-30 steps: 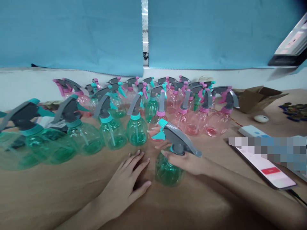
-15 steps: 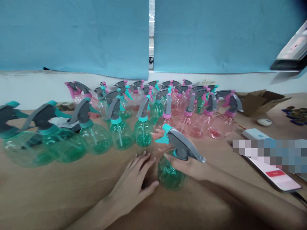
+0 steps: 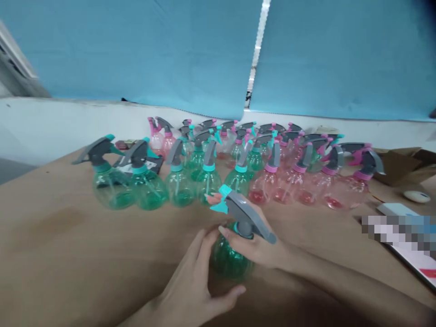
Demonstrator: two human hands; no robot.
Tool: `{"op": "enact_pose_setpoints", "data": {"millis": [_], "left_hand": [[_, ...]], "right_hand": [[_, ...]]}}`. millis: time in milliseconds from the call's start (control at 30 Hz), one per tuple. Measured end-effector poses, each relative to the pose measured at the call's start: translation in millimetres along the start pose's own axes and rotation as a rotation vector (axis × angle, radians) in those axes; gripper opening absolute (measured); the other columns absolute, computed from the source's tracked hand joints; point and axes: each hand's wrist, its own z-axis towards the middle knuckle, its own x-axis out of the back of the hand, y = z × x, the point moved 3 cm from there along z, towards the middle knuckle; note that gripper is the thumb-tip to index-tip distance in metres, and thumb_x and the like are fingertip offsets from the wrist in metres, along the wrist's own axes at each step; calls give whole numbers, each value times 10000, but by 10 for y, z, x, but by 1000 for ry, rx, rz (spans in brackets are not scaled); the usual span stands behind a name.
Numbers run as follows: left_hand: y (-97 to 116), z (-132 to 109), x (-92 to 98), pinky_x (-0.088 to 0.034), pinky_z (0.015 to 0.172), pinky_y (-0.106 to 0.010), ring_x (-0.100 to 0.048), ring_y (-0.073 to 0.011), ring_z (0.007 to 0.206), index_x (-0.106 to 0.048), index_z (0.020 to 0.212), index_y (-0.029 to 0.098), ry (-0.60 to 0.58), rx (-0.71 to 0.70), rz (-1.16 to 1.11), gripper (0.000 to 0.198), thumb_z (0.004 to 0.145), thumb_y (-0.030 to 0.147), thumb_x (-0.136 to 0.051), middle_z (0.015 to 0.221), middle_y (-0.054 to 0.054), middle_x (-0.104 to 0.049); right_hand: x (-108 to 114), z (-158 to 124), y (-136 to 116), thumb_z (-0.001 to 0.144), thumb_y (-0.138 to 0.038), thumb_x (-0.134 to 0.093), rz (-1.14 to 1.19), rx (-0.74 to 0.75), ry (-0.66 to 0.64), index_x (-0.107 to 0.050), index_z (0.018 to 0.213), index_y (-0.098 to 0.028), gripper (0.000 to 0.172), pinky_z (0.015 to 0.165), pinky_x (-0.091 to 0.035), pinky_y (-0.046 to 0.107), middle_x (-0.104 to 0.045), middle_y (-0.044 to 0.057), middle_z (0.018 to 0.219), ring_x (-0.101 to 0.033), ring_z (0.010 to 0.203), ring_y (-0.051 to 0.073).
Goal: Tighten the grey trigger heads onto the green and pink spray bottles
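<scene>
A round green spray bottle [image 3: 233, 261] with a grey and turquoise trigger head stands nearly upright before me, its nozzle toward the far left. My right hand [image 3: 254, 240] is wrapped round its neck just under the head, thumb on the near side. Cupped against the bottle's left side is my left hand [image 3: 197, 268], its fingers partly hidden behind the bottle and its thumb stretched along the lower front. Beyond my hands runs a row of similar bottles, green ones [image 3: 146, 188] on the left and pink ones [image 3: 286, 181] on the right.
More spray bottles crowd behind the front row, before a white wall and blue cloth [image 3: 136, 54]. To the right are an opened cardboard box [image 3: 403, 165], a white mouse [image 3: 416, 196], a white box [image 3: 397, 210] and a partly blurred phone [image 3: 405, 256]. All rest on a wooden table [image 3: 51, 254].
My left hand has come from the tabletop to the held bottle's left side. The right hand keeps its grip on the bottle. The view has turned left.
</scene>
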Motion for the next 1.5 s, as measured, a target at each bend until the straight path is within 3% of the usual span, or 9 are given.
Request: {"op": "enact_pose_setpoints", "data": {"millis": [133, 267, 500, 667, 867, 1033, 1267, 1400, 1500], "left_hand": [[-45, -244, 248, -502, 839, -448, -528, -308, 1081, -222, 1305, 254, 126, 91, 47, 724, 741, 367, -662, 1198, -122, -497], [-184, -499, 532, -522, 798, -398, -563, -276, 1002, -281, 1269, 266, 246, 171, 111, 647, 745, 333, -655, 1096, -79, -538], [-680, -1042, 1082, -477, 861, -447, -520, -297, 1094, -291, 1299, 297, 417, 313, 154, 625, 775, 380, -622, 1198, -56, -511], [-1179, -1283, 1560, -445, 893, -465, -512, -313, 1106, -327, 1293, 271, 535, 427, 183, 598, 793, 425, -614, 1186, -66, -532], [-1873, -1208, 1977, -426, 893, -492, -477, -341, 1096, -468, 1207, 182, 699, 408, 270, 670, 673, 538, -660, 1097, -107, -491], [-2243, -956, 2086, -463, 834, -461, -538, -314, 1020, -437, 1273, 181, 681, 428, 256, 728, 669, 525, -655, 1071, -103, -485], [-2490, -682, 2128, -422, 893, -437, -516, -299, 1091, -383, 1323, 208, 651, 383, 248, 721, 707, 462, -657, 1169, -113, -517], [-2539, -623, 2140, -425, 894, -418, -514, -296, 1112, -394, 1299, 166, 637, 359, 218, 691, 721, 452, -641, 1233, -144, -505], [-2566, -629, 2144, -432, 887, -422, -517, -296, 1109, -407, 1281, 164, 633, 351, 207, 684, 716, 464, -649, 1210, -137, -529]], "right_hand": [[-428, 187, -217, 758, -168, -544, 173, 111, -7, -450, 1200, -288, 467, 815, -512, 295, -592, 16, 1110, -615, 932, 156], [-839, 410, -412, 770, -242, -578, 208, 173, -72, -452, 1211, -240, 459, 887, -475, 327, -589, 43, 1112, -591, 996, 166], [-1287, 874, -646, 633, -552, -697, 96, 187, -394, -401, 1289, -237, 786, 985, -386, 437, -438, 81, 1352, -437, 1216, 252], [-1486, 1206, -594, 721, -562, -610, -9, 36, -248, -389, 1321, -234, 718, 923, -437, 395, -449, 81, 1348, -492, 1155, 227], [-1656, 1440, -551, 772, -472, -573, -219, -72, -114, -393, 1328, -107, 689, 831, -467, 401, -500, 155, 1310, -605, 920, 238], [-1720, 1537, -477, 770, -465, -569, -232, -207, -111, -375, 1342, -112, 699, 687, -500, 369, -595, 174, 1164, -640, 826, 252], [-1885, 1699, -380, 762, -491, -567, -161, -294, -164, -212, 1406, -70, 848, 458, -506, 306, -679, 126, 834, -606, 448, 161], [-1973, 1812, -327, 780, -471, -547, -116, -325, -134, -185, 1397, -76, 818, 372, -486, 257, -666, 154, 937, -627, 474, 154], [-2012, 1868, -298, 798, -452, -534, -102, -350, -116, -241, 1356, -55, 745, 360, -483, 240, -679, 133, 844, -635, 478, 163]]}}
